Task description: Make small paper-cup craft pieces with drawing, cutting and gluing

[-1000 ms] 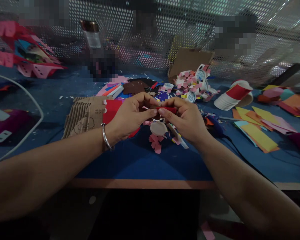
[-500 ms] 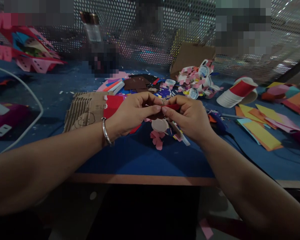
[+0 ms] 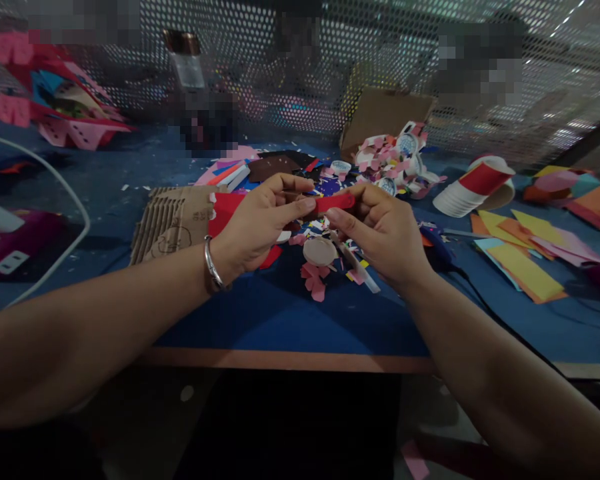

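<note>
A small red paper strip (image 3: 333, 202) is held up over the table, stretched between both hands. My left hand (image 3: 260, 223), with a silver bangle on its wrist, pinches the strip's left end between thumb and fingers. At its right end, the fingers of my right hand (image 3: 383, 230) curl behind it, with the thumb just below. Underneath lie a round pale disc (image 3: 320, 252), a pink paper flower (image 3: 314, 280) and a translucent stick (image 3: 363, 270). Partly behind my left hand is a red paper sheet (image 3: 226, 208) on corrugated cardboard (image 3: 163, 223).
Paper scraps and a heap of pink-decorated rings (image 3: 403, 157) lie beyond the hands. Stacked paper cups (image 3: 473, 187), coloured paper pieces (image 3: 525, 260) and a corded blue tool (image 3: 437, 247) are at right. A purple power strip (image 3: 23, 240) and white cable (image 3: 75, 193) are at left.
The red strip has turned so its broad face shows, where before it looked thin and mostly covered. My hands have spread slightly apart, the thumbs no longer meeting.
</note>
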Demonstrator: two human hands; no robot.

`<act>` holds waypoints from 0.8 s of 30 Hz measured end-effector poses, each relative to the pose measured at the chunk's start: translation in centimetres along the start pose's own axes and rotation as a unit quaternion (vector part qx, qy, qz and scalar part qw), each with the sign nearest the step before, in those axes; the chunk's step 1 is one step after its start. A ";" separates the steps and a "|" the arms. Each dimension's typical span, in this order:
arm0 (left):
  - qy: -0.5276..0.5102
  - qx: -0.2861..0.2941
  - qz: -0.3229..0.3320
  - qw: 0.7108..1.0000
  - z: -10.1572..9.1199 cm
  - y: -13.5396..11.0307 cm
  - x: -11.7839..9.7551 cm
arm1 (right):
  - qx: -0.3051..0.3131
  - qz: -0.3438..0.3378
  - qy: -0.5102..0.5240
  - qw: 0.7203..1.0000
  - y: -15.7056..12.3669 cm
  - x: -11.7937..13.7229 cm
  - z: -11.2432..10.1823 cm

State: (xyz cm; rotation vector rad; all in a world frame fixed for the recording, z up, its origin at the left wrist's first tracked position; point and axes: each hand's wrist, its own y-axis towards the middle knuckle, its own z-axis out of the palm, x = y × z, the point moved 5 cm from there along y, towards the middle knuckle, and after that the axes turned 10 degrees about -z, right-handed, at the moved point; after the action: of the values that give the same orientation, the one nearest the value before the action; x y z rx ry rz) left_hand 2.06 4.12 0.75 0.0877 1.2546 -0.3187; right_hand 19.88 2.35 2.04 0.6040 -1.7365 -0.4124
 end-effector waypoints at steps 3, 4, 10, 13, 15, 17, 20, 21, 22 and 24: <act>-0.015 -0.018 0.027 0.999 0.1 -0.2 -0.4 | 0.000 0.006 0.016 1.000 -0.1 0.0 0.2; -0.018 -0.020 0.034 0.999 0.2 -0.3 -0.5 | 0.006 0.008 0.010 1.000 -0.1 0.0 0.3; 0.005 -0.010 0.020 1.000 0.5 -0.5 0.0 | 0.032 -0.018 -0.066 0.997 0.0 0.7 0.5; 0.059 -0.014 0.050 0.997 0.2 -0.5 -0.1 | 0.026 -0.043 -0.081 0.995 -0.2 0.9 0.5; 0.143 -0.017 0.103 0.984 0.1 -0.7 -0.6 | 0.014 -0.064 -0.095 0.993 -0.3 1.1 0.4; 0.241 -0.012 0.147 0.959 0.1 -0.9 -1.1 | 0.005 -0.084 -0.122 0.989 -0.4 1.3 0.3; 0.333 0.005 0.181 0.925 0.0 -1.1 -1.6 | 0.012 -0.093 -0.150 0.984 -0.4 1.3 0.3; 0.347 0.014 0.188 0.919 0.0 -1.1 -1.6 | 0.018 -0.090 -0.151 0.984 -0.5 1.3 0.3; 0.355 0.021 0.193 0.914 0.0 -1.1 -1.6 | 0.024 -0.087 -0.150 0.985 -0.5 1.2 0.3; 0.358 0.033 0.203 0.911 0.0 -0.9 -1.5 | 0.035 -0.083 -0.152 0.984 -0.5 1.1 0.4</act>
State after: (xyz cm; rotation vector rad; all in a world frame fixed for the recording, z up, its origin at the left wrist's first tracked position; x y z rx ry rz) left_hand 1.38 3.51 2.27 0.5578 1.9070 0.0519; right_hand 19.40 1.28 2.57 0.7711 -2.0051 -0.5858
